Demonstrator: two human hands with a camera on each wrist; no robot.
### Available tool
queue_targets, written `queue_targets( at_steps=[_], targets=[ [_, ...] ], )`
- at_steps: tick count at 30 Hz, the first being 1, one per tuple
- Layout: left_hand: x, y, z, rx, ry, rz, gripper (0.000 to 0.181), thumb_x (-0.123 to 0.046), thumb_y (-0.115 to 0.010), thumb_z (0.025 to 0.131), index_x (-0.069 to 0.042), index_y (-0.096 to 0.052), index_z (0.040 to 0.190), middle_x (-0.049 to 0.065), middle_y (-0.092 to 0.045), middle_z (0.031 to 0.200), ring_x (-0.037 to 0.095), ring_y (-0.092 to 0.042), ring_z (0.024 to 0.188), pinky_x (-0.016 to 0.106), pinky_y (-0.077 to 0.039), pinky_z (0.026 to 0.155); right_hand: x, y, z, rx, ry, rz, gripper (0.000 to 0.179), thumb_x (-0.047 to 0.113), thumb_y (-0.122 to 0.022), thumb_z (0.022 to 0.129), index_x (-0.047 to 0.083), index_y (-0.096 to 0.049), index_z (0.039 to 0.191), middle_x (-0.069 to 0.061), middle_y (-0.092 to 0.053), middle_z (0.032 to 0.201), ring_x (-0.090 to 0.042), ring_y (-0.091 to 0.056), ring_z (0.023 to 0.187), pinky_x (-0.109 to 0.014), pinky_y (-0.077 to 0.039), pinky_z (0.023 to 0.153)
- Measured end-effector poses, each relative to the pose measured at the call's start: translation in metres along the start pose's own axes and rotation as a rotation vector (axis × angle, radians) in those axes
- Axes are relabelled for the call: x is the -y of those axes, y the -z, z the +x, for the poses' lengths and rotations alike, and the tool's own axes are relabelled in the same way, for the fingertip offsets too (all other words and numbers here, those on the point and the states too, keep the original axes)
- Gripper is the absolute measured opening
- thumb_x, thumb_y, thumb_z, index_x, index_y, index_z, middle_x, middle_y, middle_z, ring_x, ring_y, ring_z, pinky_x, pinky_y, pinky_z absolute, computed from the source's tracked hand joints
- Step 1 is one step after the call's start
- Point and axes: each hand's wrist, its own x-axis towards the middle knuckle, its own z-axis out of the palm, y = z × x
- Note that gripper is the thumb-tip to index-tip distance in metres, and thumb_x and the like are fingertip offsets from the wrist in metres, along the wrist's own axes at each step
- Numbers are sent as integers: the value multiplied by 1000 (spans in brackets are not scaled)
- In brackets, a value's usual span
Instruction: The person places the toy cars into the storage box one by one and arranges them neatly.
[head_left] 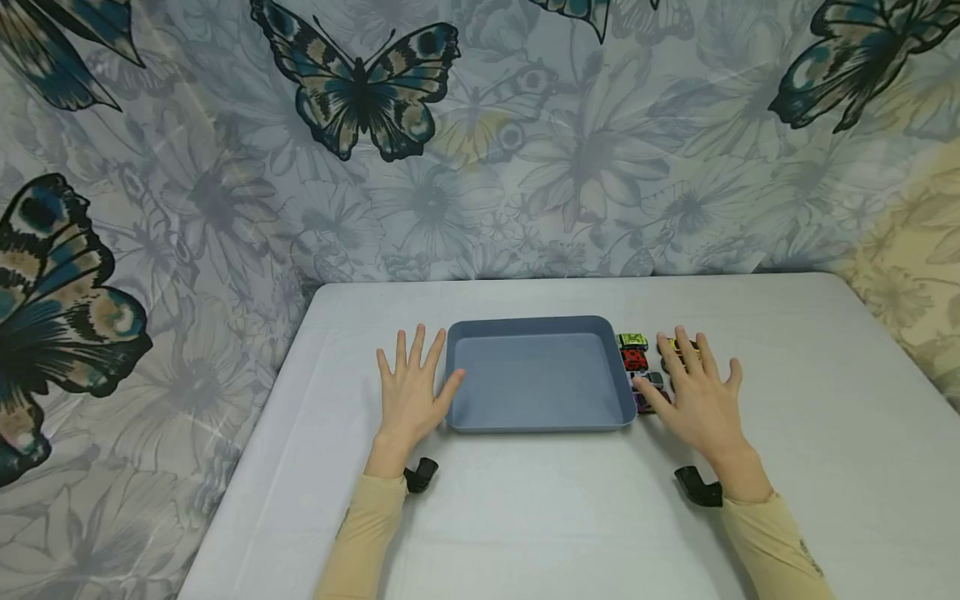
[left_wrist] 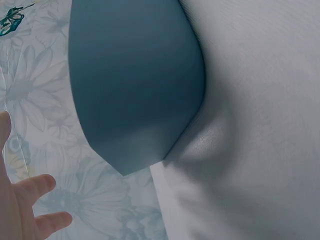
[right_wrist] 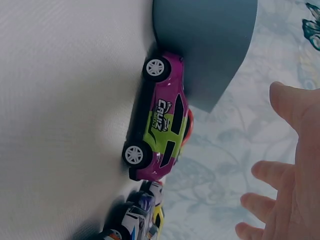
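Pale yellow sleeves [head_left: 367, 533] reach in over the near part of the worktop [head_left: 555, 517], each with a black wrist mount [head_left: 422, 475] by the cuff. On my feed the left hand [head_left: 411, 396] grasps nothing: its fingers are splayed toward the worktop's far edge, and its thumb shows in front of the left rim of a blue-grey tray [head_left: 542, 375]. From the left wrist I see a gap between that hand and the tray.

I have the tray bare inside, closer to the worktop's far edge than to the sleeves and a little left of its middle. Down its right edge stands a row of toy cars: a lime one [head_left: 632, 341] by the far right corner, then a red one [head_left: 634, 359], a pale one [head_left: 655, 378] and, at the near right corner, a purple-and-green one [right_wrist: 167, 120].

The right hand [head_left: 701, 408] also has hold of nothing. I see it spread over a second group, partly hiding a yellow car [head_left: 674, 343]; the right wrist view shows it clear of the purple-and-green one. Behind the worktop's far edge hangs butterfly-print cloth [head_left: 435, 200].
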Motion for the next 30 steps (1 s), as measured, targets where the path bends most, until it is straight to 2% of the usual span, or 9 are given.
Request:
queue_targets(
  at_steps=[10, 14, 17, 20, 24, 27, 30],
  targets=[
    [-2, -2, 0, 14, -1, -35, 70, -62, -29, 92, -18, -29, 147, 14, -20, 151, 36, -5, 139, 64, 0, 105, -3, 7, -3, 8, -14, 18, 73, 49, -49, 91, 11, -23, 148, -19, -19, 150, -38, -10, 138, -72, 2, 97],
    [-3, -2, 0, 19, 5, -50, 68, -59, -32, 93, -18, -28, 147, 14, -20, 151, 36, -6, 139, 63, -1, 105, -5, 12, -7, -1, -6, 30, 68, 43, -49, 93, 9, -25, 147, -20, -24, 148, -37, -12, 138, -71, 3, 98],
    [-3, -2, -1, 19, 5, -81, 67, -56, -33, 94, -16, -28, 147, 14, -20, 151, 35, -6, 139, 62, -1, 106, -7, 18, -11, -53, 22, 36, 62, 36, -54, 92, 5, -35, 142, -23, -34, 142, -39, -22, 134, -71, -3, 98],
    [-3, -1, -1, 22, 14, -123, 65, -54, -33, 95, -13, -31, 146, 15, -24, 150, 34, -11, 139, 60, -4, 107, -11, 25, -14, -116, 69, 26, 53, 25, -62, 87, 0, -47, 132, -25, -47, 130, -41, -39, 122, -70, -15, 95],
    [-2, 0, 1, 22, 34, -207, 61, -48, -34, 97, -5, -39, 140, 18, -38, 141, 34, -29, 133, 57, -15, 107, -18, 38, -20, -163, 101, 1, 42, 14, -68, 80, -2, -58, 117, -26, -59, 110, -42, -52, 100, -67, -26, 87],
    [1, -1, 2, 24, 69, -269, 55, -42, -39, 98, -2, -47, 134, 18, -49, 131, 33, -43, 123, 53, -29, 102, -26, 46, -27, -145, 86, -12, 37, 10, -69, 77, -3, -60, 111, -25, -63, 100, -43, -56, 91, -65, -28, 84],
    [3, -1, 2, 21, 134, -336, 47, -35, -45, 97, 0, -53, 128, 17, -58, 119, 31, -54, 111, 48, -43, 91, -35, 50, -35, -98, 79, -17, 33, 9, -69, 77, -3, -62, 107, -25, -64, 98, -44, -56, 87, -63, -30, 80]
  ],
)
